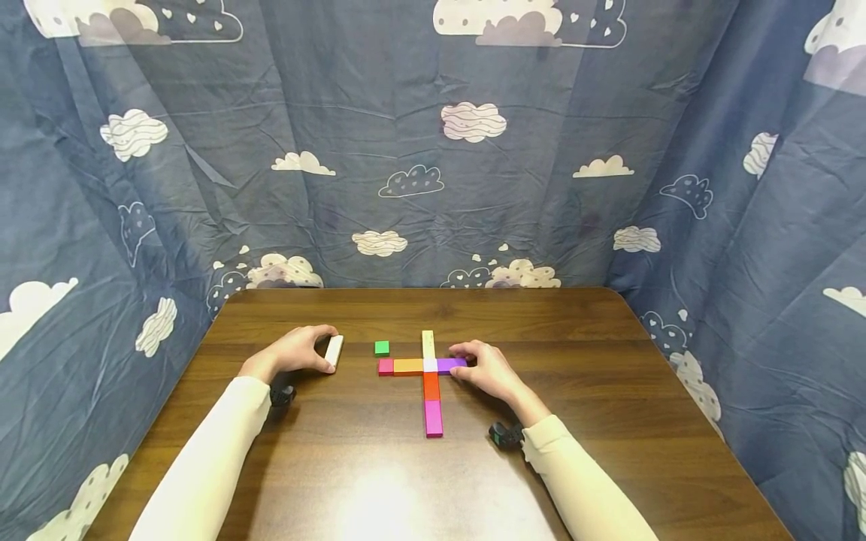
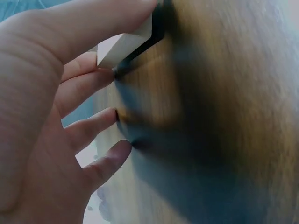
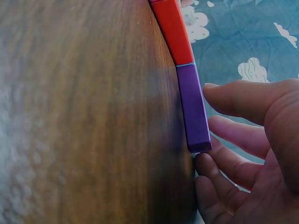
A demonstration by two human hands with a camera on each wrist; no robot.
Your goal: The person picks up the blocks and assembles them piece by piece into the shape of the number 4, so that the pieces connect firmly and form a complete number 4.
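My left hand (image 1: pixel 298 350) pinches a white rectangular block (image 1: pixel 334 353) between thumb and fingers, at the left of the table. In the left wrist view, the other fingertips reach down close to the tabletop. Over the outer end of a purple block (image 1: pixel 449 365) is my right hand (image 1: pixel 492 370), its fingers loosely bent. Its thumb (image 3: pixel 219 95) lies right at the block's top edge in the right wrist view, while the lower fingers spread past its end. The purple block forms the right arm of a flat cross of coloured blocks around a small white square (image 1: pixel 430 365).
The cross also has a pale yellow block (image 1: pixel 428 343), an orange block (image 1: pixel 408 367), a crimson square (image 1: pixel 386 367), a red block (image 1: pixel 431 386) and a magenta block (image 1: pixel 434 418). A green square (image 1: pixel 382 348) lies apart. Blue cloud-print curtains (image 1: pixel 406 210) surround the brown table (image 1: pixel 575 323).
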